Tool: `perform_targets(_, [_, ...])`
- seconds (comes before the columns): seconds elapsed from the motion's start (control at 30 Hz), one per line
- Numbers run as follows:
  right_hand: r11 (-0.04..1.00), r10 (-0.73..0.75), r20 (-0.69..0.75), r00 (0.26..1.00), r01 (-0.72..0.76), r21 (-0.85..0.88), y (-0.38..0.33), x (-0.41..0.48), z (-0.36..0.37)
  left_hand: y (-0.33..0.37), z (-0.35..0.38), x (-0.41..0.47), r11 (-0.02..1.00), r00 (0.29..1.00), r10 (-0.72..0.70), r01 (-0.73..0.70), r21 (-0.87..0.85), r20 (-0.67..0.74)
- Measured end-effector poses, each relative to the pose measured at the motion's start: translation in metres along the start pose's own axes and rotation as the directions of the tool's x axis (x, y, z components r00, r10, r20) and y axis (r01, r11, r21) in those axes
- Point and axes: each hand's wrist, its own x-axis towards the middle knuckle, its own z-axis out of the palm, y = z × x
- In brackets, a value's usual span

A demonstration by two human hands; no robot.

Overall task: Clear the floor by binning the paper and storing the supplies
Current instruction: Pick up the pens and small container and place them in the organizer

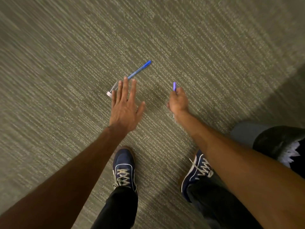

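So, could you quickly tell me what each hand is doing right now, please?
Left hand: open, fingers spread above the blue pen on the carpet.
Right hand: closed, holding a purple pen.

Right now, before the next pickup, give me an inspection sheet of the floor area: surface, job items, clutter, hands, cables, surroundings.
Surface: grey-green ribbed carpet, blurred toward the edges.
Job items: blue pen lying on the carpet; a clear item with a white end lies beside it, partly hidden by the fingers, kind unclear. Purple pen held in the right hand. No paper seen.
Clutter: nothing seen.
Hands: left hand open, fingers spread, over the near end of the blue pen; contact cannot be told. Right hand closed on the purple pen.
Cables: nothing seen.
Surroundings: two dark blue shoes; dark round bin with white liner at right edge.
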Motion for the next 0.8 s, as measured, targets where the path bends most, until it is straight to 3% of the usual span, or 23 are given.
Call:
perform_targets(0.2, [0.992,-0.006,-0.03,1.0,0.01,0.125,-0.051,0.029,0.069,-0.046,0.014,0.024,0.993,0.993,-0.113,0.112,-0.025,-0.026])
perform_targets(0.47, [0.993,-0.046,-0.238,0.97,0.018,-0.119,-0.078,0.064,0.131,-0.095,0.038,0.049,0.974,0.973,-0.215,0.207,-0.096,-0.083])
perform_targets(0.67, [0.965,-0.183,-0.168,0.969,0.144,-0.221,-0.085,0.058,0.131,-0.102,0.037,0.051,0.968,0.963,-0.235,0.219,-0.125,-0.133])
perform_targets(0.8, [0.939,-0.275,-0.02,0.961,0.264,-0.218,-0.071,0.038,0.117,-0.102,0.036,0.056,0.974,0.968,-0.226,0.224,-0.032,-0.108])
